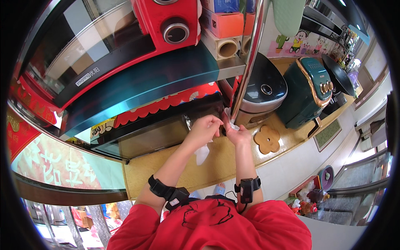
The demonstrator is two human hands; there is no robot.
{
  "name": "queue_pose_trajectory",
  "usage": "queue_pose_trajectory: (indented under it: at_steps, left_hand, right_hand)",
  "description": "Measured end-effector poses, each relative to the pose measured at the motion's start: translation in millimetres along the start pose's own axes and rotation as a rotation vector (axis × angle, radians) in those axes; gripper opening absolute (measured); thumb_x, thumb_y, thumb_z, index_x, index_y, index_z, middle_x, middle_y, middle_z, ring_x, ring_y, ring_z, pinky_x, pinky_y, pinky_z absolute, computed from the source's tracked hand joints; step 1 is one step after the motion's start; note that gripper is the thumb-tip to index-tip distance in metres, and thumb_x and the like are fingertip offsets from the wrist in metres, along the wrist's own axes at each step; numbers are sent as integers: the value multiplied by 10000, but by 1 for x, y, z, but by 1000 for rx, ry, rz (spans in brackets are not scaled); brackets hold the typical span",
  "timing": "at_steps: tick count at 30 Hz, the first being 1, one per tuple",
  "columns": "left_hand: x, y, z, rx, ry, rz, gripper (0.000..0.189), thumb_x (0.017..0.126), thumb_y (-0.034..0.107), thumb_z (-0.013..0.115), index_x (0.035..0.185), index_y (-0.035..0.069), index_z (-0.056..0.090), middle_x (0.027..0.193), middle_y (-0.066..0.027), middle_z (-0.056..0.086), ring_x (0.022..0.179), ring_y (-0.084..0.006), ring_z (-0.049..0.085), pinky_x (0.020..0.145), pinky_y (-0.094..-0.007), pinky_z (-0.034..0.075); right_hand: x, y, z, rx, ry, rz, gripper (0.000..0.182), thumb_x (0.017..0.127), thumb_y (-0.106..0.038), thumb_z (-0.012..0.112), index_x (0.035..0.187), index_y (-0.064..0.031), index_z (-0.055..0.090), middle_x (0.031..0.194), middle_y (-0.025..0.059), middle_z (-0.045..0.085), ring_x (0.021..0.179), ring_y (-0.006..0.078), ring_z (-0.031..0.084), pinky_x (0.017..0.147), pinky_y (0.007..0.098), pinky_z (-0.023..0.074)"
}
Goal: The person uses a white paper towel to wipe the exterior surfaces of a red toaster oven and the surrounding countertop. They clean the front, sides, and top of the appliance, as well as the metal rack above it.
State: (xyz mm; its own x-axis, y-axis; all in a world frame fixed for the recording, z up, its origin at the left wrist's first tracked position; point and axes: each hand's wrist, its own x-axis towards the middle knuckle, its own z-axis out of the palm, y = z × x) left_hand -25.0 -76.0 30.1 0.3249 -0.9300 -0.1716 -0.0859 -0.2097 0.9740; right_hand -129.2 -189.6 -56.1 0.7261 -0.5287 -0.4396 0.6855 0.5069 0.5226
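Observation:
A chrome upright post (247, 75) of a metal rack stands before me. My right hand (236, 132) is at its lower part, pressing a crumpled white tissue (232, 125) around it. Just left of the post is my left hand (206, 128), fingers curled. A second piece of white tissue (202, 154) hangs below this hand, seemingly from its fingers, though the grip itself is hidden. Behind the hands is a black countertop oven (147, 137) with a glass door and a metal handle (187, 122).
A red oven (175, 31) and stacked boxes (223, 25) sit on the rack shelf (140, 75). To the right are a rice cooker (262, 87), a green air fryer (307, 90) and a flower-shaped wooden trivet (267, 139) on the yellow counter (175, 175). Bottles (309, 207) stand on the floor.

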Motion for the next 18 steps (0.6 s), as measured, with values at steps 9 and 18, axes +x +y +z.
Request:
queue_pose_trajectory:
  at_steps: [9,18]
  left_hand:
    - [-8,24,2,61,6,96,160,841,133,460,885,30,574,627,12,531,520,-33,422,467,-183,348]
    - [-6,29,4,-15,-3,151,156,838,139,471,889,28,567,623,-3,539,515,-43,424,472,-186,333]
  right_hand:
    - [-53,38,55,58,-51,191,600,881,-321,293,1292,85,132,1311,258,233,1213,409,277,1006,498,285]
    - [-72,69,90,109,-129,229,541,888,-278,316,1256,105,217,1309,256,259,1219,383,269,1029,467,259]
